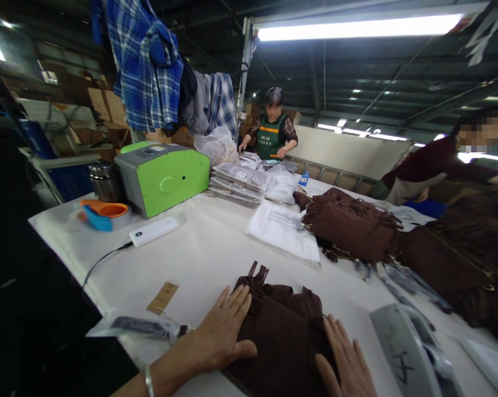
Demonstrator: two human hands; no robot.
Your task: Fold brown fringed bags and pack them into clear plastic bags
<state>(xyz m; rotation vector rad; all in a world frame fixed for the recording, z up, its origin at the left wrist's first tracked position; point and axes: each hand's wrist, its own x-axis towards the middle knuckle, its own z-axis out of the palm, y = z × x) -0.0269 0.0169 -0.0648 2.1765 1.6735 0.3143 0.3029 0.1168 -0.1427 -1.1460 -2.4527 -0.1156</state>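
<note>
A dark brown fringed bag lies flat on the white table in front of me. My left hand rests on its left edge, fingers stretched out and the palm down. Against the right edge lies my right hand, its fingers also extended and slightly apart. Two short strips stick up from the bag's far left corner. A brown paper tag is on the table left of the bag. Near my left wrist is a clear plastic packet with something dark inside.
A green and grey machine stands at the back left, beside an orange tape roll and a white power bank. White sheets and brown bags lie beyond. A grey tape dispenser sits right. Two people work farther off.
</note>
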